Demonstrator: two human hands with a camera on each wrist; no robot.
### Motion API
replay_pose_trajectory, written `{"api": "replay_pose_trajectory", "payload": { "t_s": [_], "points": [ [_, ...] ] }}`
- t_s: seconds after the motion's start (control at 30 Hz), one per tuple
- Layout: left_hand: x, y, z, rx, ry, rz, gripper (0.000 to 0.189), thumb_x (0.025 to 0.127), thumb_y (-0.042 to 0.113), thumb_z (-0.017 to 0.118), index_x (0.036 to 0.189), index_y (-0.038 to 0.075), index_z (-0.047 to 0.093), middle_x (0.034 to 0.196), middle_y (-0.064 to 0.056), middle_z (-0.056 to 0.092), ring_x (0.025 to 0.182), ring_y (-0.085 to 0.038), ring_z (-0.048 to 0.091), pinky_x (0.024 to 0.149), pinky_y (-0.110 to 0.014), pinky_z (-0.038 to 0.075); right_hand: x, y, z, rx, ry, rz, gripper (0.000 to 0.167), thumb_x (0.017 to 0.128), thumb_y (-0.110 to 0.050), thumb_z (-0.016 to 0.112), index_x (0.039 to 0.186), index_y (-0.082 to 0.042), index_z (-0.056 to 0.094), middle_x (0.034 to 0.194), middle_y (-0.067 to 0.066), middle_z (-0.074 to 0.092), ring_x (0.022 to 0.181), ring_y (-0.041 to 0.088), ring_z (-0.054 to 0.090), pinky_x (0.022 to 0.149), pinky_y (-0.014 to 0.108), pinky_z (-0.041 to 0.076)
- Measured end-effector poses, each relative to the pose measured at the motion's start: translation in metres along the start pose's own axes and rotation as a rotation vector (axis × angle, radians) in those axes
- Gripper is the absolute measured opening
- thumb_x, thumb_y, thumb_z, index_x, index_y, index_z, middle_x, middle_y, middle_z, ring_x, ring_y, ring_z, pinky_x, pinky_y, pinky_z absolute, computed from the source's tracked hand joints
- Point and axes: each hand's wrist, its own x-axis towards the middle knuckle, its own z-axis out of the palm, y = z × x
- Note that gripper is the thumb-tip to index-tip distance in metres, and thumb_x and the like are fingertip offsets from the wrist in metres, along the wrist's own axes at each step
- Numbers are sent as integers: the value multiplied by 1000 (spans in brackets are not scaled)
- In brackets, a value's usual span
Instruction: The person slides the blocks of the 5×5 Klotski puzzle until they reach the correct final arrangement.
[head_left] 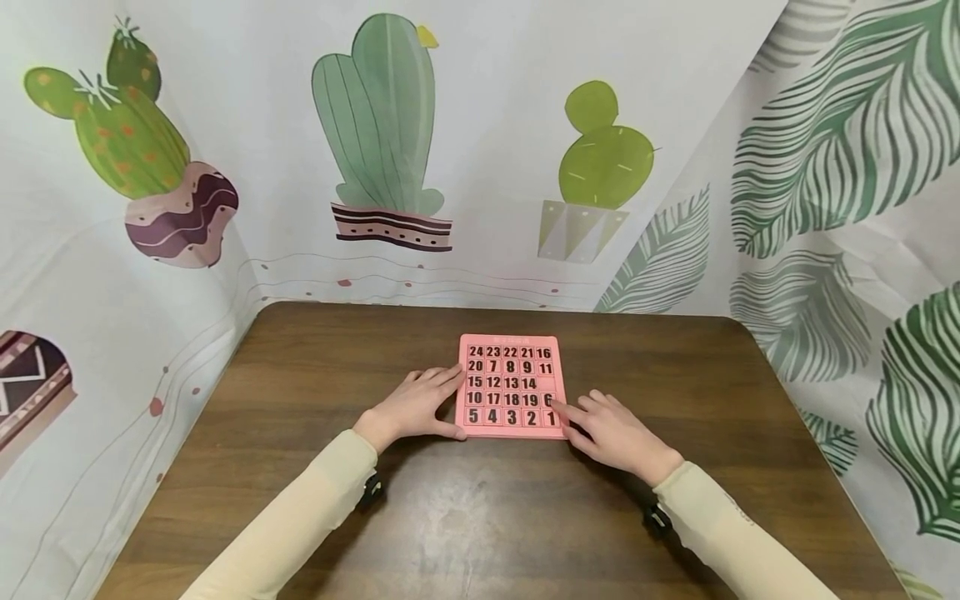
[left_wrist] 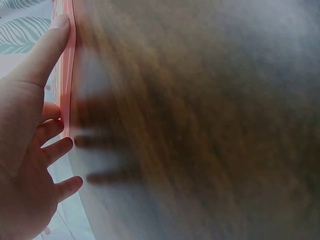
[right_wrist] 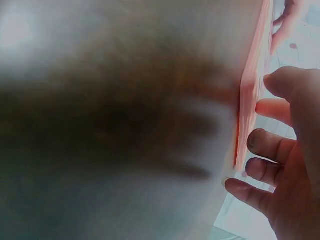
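Note:
A pink number slide puzzle lies flat on the table, its square tiles printed with black numbers. In the head view, the third row shows a bare slot at its right end, beside the 14. My left hand rests at the puzzle's left side, thumb at the near corner and fingers along the edge. From the right, my right hand reaches over the border, its index fingertip at the 6 tile and its thumb by the near right corner. Both wrist views show the puzzle's side edge with fingers extended beside it.
The brown wooden table carries the puzzle near its middle. Behind and beside it hangs a white cloth printed with cacti and leaves. A small black device sits under the left sleeve, and another under the right.

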Motion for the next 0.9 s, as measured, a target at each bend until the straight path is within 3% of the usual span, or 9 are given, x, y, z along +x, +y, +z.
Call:
{"api": "replay_pose_trajectory", "payload": {
  "t_s": [0.17, 0.5, 0.9],
  "points": [
    [-1, 0, 0, 2, 0, -2, 109, 84, 71, 73, 164, 8, 33, 170, -11, 30, 152, -35, 33, 117, -60, 29, 12, 8, -1, 41, 1, 10, 40, 97, -25, 71, 134, -9, 71, 90, 3, 64, 82, 21, 49, 75, 40, 46],
    [-1, 1, -1, 10, -10, -7, 108, 85, 72, 72, 164, 10, 32, 171, -10, 28, 153, -33, 33, 118, -60, 29, 35, 27, -1, 31, -92, 100, 45, 101, -30, 67, 139, -5, 67, 97, 9, 68, 84, 24, 52, 75, 41, 46],
    [0, -1, 0, 6, -15, -17, 110, 84, 73, 72, 165, 10, 32, 171, -9, 27, 153, -33, 33, 119, -58, 28, 32, 24, 1, 23, -126, 120, 47, 102, -30, 67, 143, -8, 65, 93, 7, 68, 80, 20, 48, 74, 39, 45]
  ]
}}
